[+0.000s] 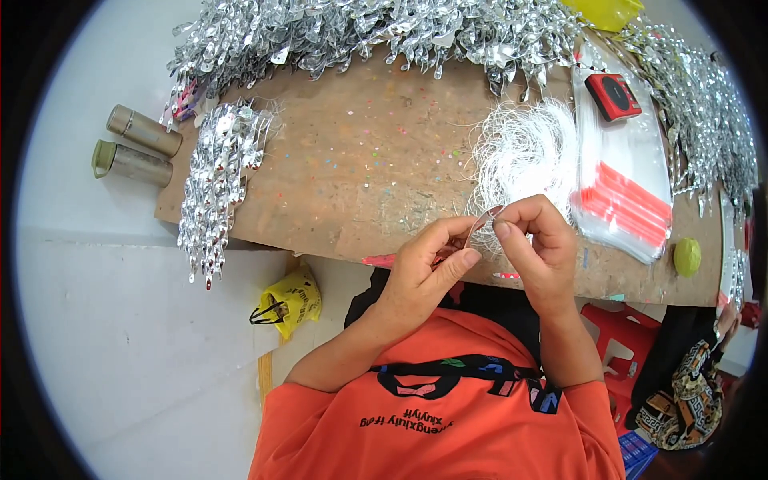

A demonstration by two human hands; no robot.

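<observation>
Close to the table's front edge, my left hand [426, 268] is closed, with its thumb and fingers round a thin, shiny, reddish-brown curved strip [478, 224]. My right hand [542, 250] pinches the strip's upper end between thumb and forefinger. What kind of thing the strip is, I cannot make out, and its lower part is hidden in my left hand. Just beyond my hands lies a loose tangle of white string [528, 156]. A bunch of silver twisted foil strands [218, 180] hangs over the table's left edge.
A heap of silver foil strands [376, 36] lines the far side of the brown table [360, 160]. Clear plastic bags [620, 196], a red-black device [614, 97] and a yellow-green lump [686, 257] lie right. Two bottles [140, 144] stand left; a yellow bag [294, 300] sits below.
</observation>
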